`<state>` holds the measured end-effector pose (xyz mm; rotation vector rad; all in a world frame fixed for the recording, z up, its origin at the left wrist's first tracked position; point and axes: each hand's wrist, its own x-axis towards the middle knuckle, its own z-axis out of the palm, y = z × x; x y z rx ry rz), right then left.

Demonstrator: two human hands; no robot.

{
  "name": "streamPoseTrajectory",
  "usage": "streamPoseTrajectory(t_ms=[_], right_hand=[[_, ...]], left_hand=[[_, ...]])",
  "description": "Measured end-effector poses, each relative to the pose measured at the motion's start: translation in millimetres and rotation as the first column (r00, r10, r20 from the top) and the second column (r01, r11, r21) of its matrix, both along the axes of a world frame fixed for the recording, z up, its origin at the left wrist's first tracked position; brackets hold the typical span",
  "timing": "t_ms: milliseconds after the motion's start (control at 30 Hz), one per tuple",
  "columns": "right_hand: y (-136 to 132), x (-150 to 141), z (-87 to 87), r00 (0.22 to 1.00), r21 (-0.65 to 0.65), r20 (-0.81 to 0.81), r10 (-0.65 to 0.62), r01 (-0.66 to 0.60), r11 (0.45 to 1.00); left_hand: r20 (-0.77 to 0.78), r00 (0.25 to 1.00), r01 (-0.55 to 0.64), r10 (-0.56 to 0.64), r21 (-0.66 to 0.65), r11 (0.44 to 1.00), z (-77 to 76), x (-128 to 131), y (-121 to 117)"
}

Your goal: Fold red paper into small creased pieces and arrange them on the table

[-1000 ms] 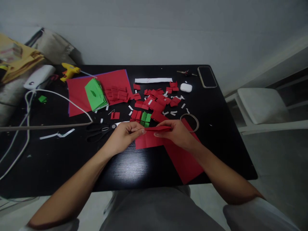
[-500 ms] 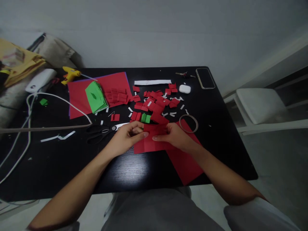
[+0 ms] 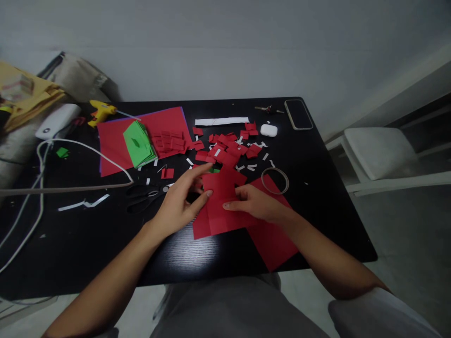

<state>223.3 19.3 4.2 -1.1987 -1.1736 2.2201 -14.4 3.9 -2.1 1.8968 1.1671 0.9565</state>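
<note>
A creased red paper (image 3: 218,218) is held up between my hands over the near middle of the black table. My left hand (image 3: 178,202) grips its left edge, the thumb on the front face; the index finger stretches out near the top edge, while the other fingers are partly hidden. On the other side my right hand (image 3: 259,202) pinches the paper, thumb in front and fingers curled behind. Under my right hand and forearm lies another red sheet (image 3: 271,241). Just beyond the paper is a heap of small folded red pieces (image 3: 229,150). Black-handled scissors (image 3: 143,199) lie left of my left hand.
Farther left, a green paper stack (image 3: 139,145) rests on a large red sheet (image 3: 111,136), near a yellow glue gun (image 3: 102,112). A white cable (image 3: 81,190) crosses the table. A tape ring (image 3: 275,182), white case (image 3: 268,130) and phone (image 3: 298,114) lie to the right.
The red paper has tilted up, its upper part now standing higher and its lower edge nearer me. My left hand has shifted slightly left with its index finger more stretched out.
</note>
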Motion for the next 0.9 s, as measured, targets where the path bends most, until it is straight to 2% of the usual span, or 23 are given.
streamPoseTrajectory(t_ms=[67,133,467,700,900], right_hand=[[0,0,0.4,1.0,-0.013,0.007,0.012,-0.012,1.0],[0,1,-1.0,1.0,-0.019,0.023,0.012,-0.011,1.0],[2,4,-9.9,0.997,0.059,0.07,0.012,-0.016,0.998],[2,3,-6.9,0.993,0.133,0.103,0.057,-0.07,0.989],[-3,2,2.0,0.971,0.298,0.185,0.154,-0.204,0.932]], left_hand=[[-0.092,0.994,0.055,-0.05,0.059,0.997,4.1,-1,1],[-0.117,0.991,0.076,-0.066,0.08,0.994,6.4,-3,3],[-0.089,0.996,0.0,0.016,0.178,0.984,2.1,-6,5],[0.007,1.0,0.021,-0.021,0.0,1.0,8.1,-6,6],[0.023,0.999,0.05,-0.048,-0.082,0.995,6.2,-6,10]])
